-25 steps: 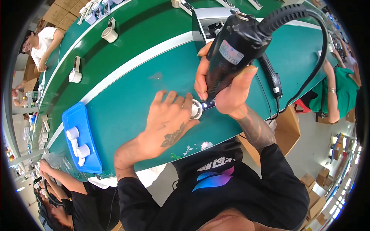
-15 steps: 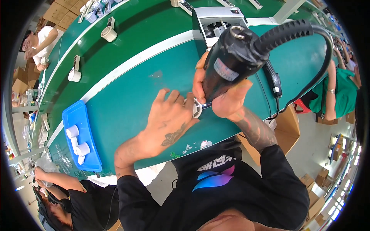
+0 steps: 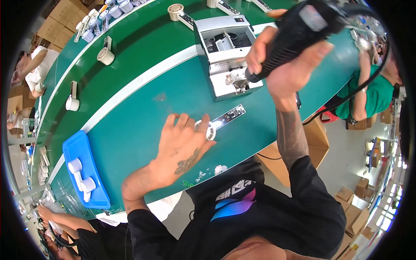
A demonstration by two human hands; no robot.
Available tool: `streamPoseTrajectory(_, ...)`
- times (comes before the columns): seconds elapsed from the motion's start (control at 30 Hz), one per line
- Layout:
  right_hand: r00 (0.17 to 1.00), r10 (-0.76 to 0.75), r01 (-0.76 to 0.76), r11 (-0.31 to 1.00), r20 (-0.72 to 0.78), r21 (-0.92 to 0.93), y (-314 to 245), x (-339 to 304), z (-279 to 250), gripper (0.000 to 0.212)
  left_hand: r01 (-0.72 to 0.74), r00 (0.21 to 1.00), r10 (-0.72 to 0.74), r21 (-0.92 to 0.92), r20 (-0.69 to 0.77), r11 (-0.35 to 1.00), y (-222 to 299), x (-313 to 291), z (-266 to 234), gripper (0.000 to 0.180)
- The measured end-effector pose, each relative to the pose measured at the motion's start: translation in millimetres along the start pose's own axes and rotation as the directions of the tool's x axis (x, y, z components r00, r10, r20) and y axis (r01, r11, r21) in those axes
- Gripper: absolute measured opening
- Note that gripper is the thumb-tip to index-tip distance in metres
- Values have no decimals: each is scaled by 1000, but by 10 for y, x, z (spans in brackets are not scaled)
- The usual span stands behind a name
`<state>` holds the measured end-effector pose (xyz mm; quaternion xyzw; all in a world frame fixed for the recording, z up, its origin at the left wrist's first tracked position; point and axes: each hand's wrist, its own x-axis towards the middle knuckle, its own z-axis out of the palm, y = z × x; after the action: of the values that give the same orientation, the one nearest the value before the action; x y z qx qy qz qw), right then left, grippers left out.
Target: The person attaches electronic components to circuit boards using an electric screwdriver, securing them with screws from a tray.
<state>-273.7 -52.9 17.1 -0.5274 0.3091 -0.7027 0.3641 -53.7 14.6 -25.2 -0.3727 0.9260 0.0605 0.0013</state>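
Left hand (image 3: 182, 138): thumb and forefinger pinching a round white part (image 3: 211, 132) on the green table (image 3: 130, 125); its circuit strip (image 3: 230, 117) now bare, free of the tool. Right hand (image 3: 291, 73): wrapped round a black power driver (image 3: 288, 47), shifted from strip to silver machine's (image 3: 227, 55) front; tip contact unclear.

My left hand (image 3: 184, 142) holds the round end of a white piece (image 3: 210, 131) on the green table (image 3: 138, 125), its circuit strip (image 3: 231, 116) slanting away from the near edge. My right hand (image 3: 288, 71) grips a black power driver (image 3: 289, 45), its tip at the front of a silver machine (image 3: 227, 62) by the far edge. A blue tray (image 3: 83, 146) bearing white cups (image 3: 88, 185) lies toward the left end.
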Motion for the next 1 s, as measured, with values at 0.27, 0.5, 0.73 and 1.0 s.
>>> streamPoseTrajectory(0.27,995,60,-51,993,85,-109,82,-145,3,93,-58,990,51,-48,-128,997,-19,-52,54,48)
streamPoseTrajectory(0.5,936,283,-299,953,208,49,-35,-557,247,105,-50,990,42,-58,-138,997,-24,-67,74,49)
streamPoseTrajectory(0.73,918,332,-339,941,218,-4,122,-672,378,106,-53,991,47,-42,-126,998,-31,-63,83,53)
streamPoseTrajectory(1.0,949,287,-303,945,131,124,-14,-649,303,104,-7,999,5,-51,-48,999,-22,-83,58,44)
